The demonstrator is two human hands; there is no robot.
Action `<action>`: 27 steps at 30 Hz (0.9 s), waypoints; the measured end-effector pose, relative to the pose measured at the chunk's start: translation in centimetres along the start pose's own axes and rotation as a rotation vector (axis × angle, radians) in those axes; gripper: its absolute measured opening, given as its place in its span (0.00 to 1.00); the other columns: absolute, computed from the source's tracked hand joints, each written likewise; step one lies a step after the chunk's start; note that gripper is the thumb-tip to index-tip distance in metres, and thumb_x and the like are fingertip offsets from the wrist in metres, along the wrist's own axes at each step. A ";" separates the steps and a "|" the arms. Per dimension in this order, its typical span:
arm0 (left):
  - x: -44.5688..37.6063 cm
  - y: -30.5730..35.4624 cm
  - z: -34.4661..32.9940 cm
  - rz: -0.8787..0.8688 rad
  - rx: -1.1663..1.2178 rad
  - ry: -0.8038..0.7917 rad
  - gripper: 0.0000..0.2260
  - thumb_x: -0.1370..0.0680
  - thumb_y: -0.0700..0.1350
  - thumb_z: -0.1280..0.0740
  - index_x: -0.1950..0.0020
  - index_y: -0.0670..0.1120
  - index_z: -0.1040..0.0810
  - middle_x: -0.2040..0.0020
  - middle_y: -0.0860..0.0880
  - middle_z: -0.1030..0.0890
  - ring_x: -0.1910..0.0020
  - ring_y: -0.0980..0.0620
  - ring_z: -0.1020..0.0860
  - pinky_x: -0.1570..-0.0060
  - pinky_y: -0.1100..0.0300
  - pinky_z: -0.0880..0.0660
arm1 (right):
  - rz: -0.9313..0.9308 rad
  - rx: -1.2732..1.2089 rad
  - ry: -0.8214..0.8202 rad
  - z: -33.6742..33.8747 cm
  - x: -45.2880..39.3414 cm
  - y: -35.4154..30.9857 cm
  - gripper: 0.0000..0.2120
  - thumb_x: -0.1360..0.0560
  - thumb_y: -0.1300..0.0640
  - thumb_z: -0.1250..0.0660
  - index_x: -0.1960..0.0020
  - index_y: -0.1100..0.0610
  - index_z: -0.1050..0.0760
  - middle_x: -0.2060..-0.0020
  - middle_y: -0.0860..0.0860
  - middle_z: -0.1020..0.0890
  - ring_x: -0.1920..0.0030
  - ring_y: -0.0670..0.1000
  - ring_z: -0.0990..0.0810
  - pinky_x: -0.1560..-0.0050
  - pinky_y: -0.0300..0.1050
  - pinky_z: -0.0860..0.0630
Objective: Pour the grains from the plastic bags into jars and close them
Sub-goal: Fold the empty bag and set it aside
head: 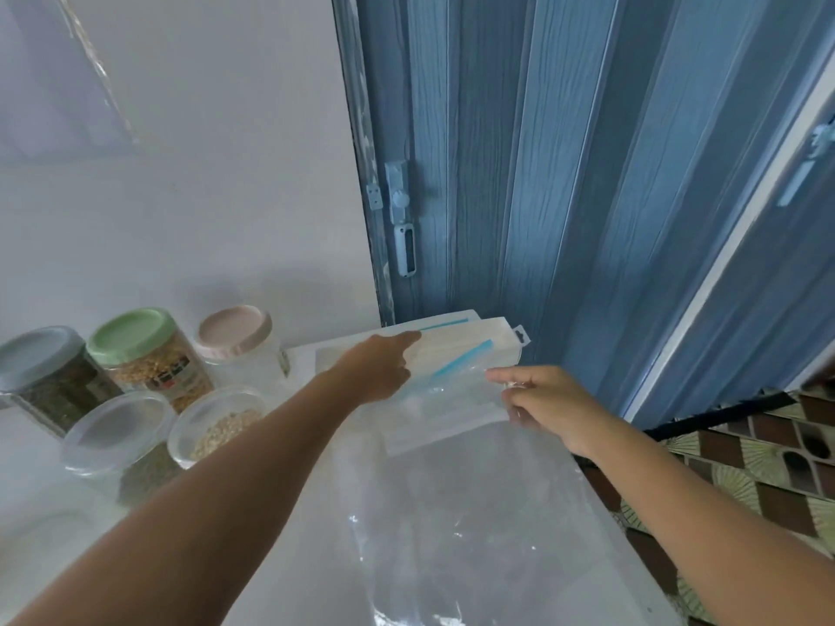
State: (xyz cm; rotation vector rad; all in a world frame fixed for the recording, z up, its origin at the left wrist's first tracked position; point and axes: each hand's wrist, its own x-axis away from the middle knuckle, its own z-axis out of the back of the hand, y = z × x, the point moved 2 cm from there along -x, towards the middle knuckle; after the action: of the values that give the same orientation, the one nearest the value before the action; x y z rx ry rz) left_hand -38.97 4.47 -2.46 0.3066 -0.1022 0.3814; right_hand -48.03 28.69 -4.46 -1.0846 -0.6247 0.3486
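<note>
A clear zip bag with a blue seal strip [452,390] lies over a stack of flat bags [479,343] at the far end of the white table [307,354]. My left hand [379,368] rests on the bag's left side with fingers stretched toward the stack. My right hand [537,399] pinches the bag's right edge. Another large clear bag [452,512] lies flat nearer to me. At the left stand several jars: a grey-lidded one [40,368], a green-lidded one with yellow grains [149,354], a pink-lidded one [237,336], and two with clear lids [117,436] [217,422].
A blue folding door [542,173] with a latch stands right behind the table. The white wall [180,173] is at the left. Patterned floor tiles [745,467] show beyond the table's right edge.
</note>
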 end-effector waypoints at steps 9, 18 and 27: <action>-0.9 -1.2 -1.5 0.061 0.075 0.099 0.28 0.19 0.35 0.37 0.22 0.55 0.31 0.42 0.48 0.16 0.44 0.45 0.19 0.44 0.55 0.23 | 0.000 -0.012 -0.015 0.2 -0.5 0.4 0.21 0.19 0.69 0.39 0.33 0.53 0.19 0.64 0.51 0.19 0.74 0.38 0.23 0.68 0.30 0.26; 0.2 -0.7 5.2 -0.046 0.208 0.396 0.23 0.19 0.37 0.35 0.26 0.54 0.28 0.49 0.51 0.17 0.50 0.47 0.20 0.48 0.57 0.26 | 0.016 -0.264 -0.030 0.3 -1.8 -1.8 0.19 0.19 0.68 0.34 0.38 0.49 0.15 0.44 0.56 0.15 0.53 0.52 0.14 0.52 0.39 0.18; 1.4 -0.5 7.0 -0.075 0.192 0.431 0.23 0.18 0.37 0.36 0.25 0.53 0.30 0.49 0.53 0.17 0.50 0.47 0.22 0.51 0.58 0.30 | 0.008 -0.302 -0.048 -0.9 -6.5 -4.1 0.19 0.20 0.70 0.34 0.39 0.50 0.15 0.49 0.56 0.16 0.65 0.47 0.23 0.50 0.42 0.19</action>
State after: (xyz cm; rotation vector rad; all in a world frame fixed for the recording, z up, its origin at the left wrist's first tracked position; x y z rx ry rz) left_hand -37.76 2.35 4.29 0.4094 0.3690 0.3764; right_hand -52.61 22.68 -2.99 -1.3708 -0.7317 0.2936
